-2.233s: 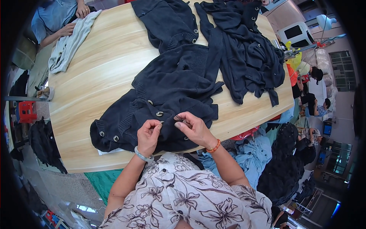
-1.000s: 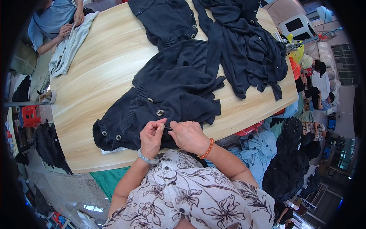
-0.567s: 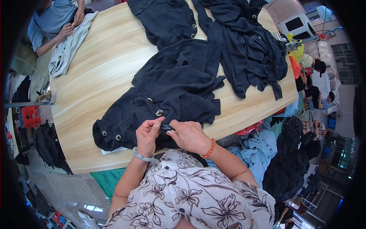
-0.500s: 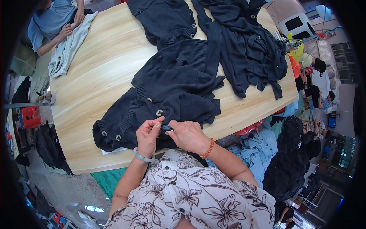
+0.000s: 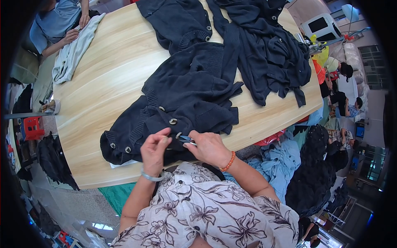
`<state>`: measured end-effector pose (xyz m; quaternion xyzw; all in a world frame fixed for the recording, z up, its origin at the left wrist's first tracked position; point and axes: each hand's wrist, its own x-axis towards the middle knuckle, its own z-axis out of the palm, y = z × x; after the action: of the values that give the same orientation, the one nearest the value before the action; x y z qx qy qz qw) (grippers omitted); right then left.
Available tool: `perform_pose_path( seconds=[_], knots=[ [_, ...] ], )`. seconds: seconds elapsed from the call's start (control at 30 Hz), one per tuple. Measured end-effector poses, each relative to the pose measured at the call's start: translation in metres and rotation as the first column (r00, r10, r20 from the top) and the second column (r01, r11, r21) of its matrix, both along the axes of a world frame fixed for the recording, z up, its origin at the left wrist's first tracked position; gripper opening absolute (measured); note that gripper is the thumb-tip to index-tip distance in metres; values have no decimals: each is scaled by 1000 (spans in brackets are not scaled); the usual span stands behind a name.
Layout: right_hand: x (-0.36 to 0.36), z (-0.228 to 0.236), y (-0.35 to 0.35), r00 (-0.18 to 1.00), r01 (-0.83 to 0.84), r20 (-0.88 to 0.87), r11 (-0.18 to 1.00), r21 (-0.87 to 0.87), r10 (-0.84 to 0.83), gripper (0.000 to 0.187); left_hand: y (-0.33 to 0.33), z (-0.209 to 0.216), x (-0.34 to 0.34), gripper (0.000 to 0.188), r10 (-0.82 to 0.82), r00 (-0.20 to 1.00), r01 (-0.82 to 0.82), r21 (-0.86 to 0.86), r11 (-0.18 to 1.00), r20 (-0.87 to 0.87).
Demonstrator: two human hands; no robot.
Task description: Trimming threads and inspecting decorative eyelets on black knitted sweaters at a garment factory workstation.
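A dark navy knitted cardigan (image 5: 186, 87) lies across the table in front of me, with several horn-coloured buttons along its edge. My right hand (image 5: 210, 148) is closed around small thread snips (image 5: 186, 139), their blades pointing left beside a button (image 5: 178, 135). To the left of that button, my left hand (image 5: 154, 151) hovers over the knit with thumb and index finger pinched together. Whatever lies between those fingertips, if anything, is too small to make out.
More dark knitwear (image 5: 269, 49) is heaped at the far right of the wooden table (image 5: 99, 82). At the far left a co-worker handles a pale grey knit garment (image 5: 78, 49). Light blue clothes (image 5: 273, 165) and a black pile (image 5: 312, 173) lie beyond the right edge.
My left hand has drawn back left and down, away from the button it was touching, leaving that button in plain sight. The snips have shifted slightly right and show more clearly.
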<state>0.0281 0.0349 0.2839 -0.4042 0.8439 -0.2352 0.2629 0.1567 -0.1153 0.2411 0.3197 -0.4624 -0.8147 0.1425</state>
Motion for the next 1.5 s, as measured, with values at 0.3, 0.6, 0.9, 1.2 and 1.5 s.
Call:
perform_pose_path(
  seconds=[0.3, 0.6, 0.9, 1.2, 1.5],
  knots=[
    [-19, -32, 41, 911, 387, 155, 922, -5, -381, 30, -91, -19, 115, 11, 215, 870, 186, -701, 689, 443],
    [5, -66, 12, 659, 535, 702, 825, -183, -272, 25, 10, -19, 14, 36, -354, 919, 307, 248, 919, 172],
    [-5, -67, 8, 605, 572, 740, 807, -147, -294, 22, 17, -28, -2, 40, -227, 956, 155, 339, 928, 184],
    [-10, -60, 2, 453, 601, 851, 796, -73, -265, 23, 20, -12, -8, 36, -166, 984, 159, 96, 983, 65],
    [-30, -18, -8, 101, 648, 994, 760, -36, -40, 19, 15, 20, -16, 36, -261, 957, 285, -569, 771, 126]
  ],
)
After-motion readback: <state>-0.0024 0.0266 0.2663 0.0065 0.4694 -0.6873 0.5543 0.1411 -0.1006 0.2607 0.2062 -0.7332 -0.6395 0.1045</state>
